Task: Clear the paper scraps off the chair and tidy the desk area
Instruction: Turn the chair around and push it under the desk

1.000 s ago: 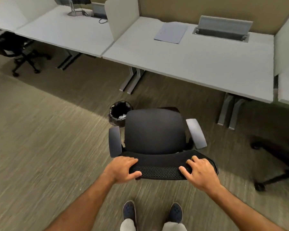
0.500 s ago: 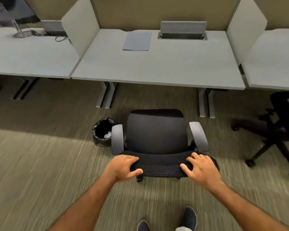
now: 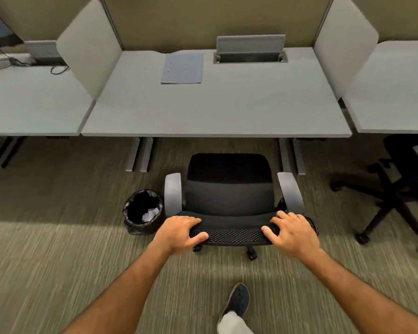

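Both hands (image 3: pixel 237 233) on chair (image 3: pixel 229 189) backrest, seat facing desk (image 3: pixel 227 109)

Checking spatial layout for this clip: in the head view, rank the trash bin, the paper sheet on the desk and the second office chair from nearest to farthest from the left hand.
From the left hand:
1. Trash bin, on the floor just to its left.
2. Paper sheet, far ahead on the desk.
3. Second office chair, far right.

A second office chair (image 3: pixel 405 179) stands on striped carpet (image 3: pixel 46 273).
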Demonstrator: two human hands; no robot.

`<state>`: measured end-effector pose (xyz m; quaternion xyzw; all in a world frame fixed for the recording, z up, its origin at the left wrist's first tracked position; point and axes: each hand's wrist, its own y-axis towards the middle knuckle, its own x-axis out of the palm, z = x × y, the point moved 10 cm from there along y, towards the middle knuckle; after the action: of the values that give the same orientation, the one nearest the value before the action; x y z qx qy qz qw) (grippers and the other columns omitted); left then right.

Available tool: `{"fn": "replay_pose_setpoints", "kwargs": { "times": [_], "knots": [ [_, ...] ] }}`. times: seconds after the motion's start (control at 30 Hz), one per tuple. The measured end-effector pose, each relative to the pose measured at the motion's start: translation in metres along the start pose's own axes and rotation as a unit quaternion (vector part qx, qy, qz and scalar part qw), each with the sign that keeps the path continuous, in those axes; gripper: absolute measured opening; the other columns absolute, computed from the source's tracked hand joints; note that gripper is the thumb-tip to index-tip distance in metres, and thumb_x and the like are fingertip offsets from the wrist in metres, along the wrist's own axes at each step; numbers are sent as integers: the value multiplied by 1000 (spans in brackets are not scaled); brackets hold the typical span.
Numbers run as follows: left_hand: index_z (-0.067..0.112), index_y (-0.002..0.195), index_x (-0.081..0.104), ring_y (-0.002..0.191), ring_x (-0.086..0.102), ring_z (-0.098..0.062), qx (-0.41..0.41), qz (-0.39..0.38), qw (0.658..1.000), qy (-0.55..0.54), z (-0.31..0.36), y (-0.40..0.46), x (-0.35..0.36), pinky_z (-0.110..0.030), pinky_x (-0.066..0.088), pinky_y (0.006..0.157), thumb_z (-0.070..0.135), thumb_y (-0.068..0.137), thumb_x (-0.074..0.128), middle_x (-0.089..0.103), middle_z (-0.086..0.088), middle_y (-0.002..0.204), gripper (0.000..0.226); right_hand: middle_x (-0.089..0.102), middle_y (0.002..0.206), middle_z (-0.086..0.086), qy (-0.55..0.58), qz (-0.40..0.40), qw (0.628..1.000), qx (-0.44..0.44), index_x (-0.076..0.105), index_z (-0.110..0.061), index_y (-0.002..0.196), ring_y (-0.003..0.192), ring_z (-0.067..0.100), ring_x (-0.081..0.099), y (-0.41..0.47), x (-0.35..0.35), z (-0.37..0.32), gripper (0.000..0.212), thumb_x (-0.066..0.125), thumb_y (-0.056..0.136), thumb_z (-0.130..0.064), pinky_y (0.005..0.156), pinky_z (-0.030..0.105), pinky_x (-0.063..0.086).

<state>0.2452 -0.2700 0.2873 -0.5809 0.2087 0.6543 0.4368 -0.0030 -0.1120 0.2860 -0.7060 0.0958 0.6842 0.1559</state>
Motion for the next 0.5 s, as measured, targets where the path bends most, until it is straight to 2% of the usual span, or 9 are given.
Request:
{"fn": "replay_pose_setpoints", "kwargs": {
  "times": [0.1, 0.2, 0.33, 0.5],
  "knots": [
    [23, 136, 60, 121, 61, -16, -13, -9, 1000, 1, -13, 33, -9, -36, 48, 98, 78, 86, 30, 67, 5, 132, 81, 60, 89, -9, 13, 5, 1000, 2, 72, -26, 94, 83, 17, 61, 34, -5, 9, 59, 33, 90, -70, 79, 37, 47],
    [24, 136, 60, 121, 61, -15, -21, -11, 1000, -4, -22, 63, -17, -36, 48, 100, 86, 82, 21, 67, 6, 131, 91, 59, 85, -9, 9, 7, 1000, 5, 72, -26, 90, 80, 17, 61, 67, -5, 20, 58, 35, 89, -70, 77, 37, 46],
    [24, 135, 62, 121, 62, -14, -22, -1, 1000, -10, -37, 105, -33, -34, 48, 100, 79, 84, 33, 68, 8, 129, 80, 57, 83, -8, 13, 23, 1000, 13, 71, -25, 84, 77, 19, 60, 109, -7, 34, 57, 38, 88, -70, 75, 37, 44],
    [29, 134, 62, 119, 61, -11, -27, 4, 1000, -10, -65, 153, -54, -33, 47, 100, 80, 84, 36, 68, 12, 128, 76, 60, 88, -10, 23, 30, 999, 21, 73, -26, 93, 84, 16, 60, 162, -18, 39, 57, 39, 88, -70, 79, 37, 46]
  ]
}}
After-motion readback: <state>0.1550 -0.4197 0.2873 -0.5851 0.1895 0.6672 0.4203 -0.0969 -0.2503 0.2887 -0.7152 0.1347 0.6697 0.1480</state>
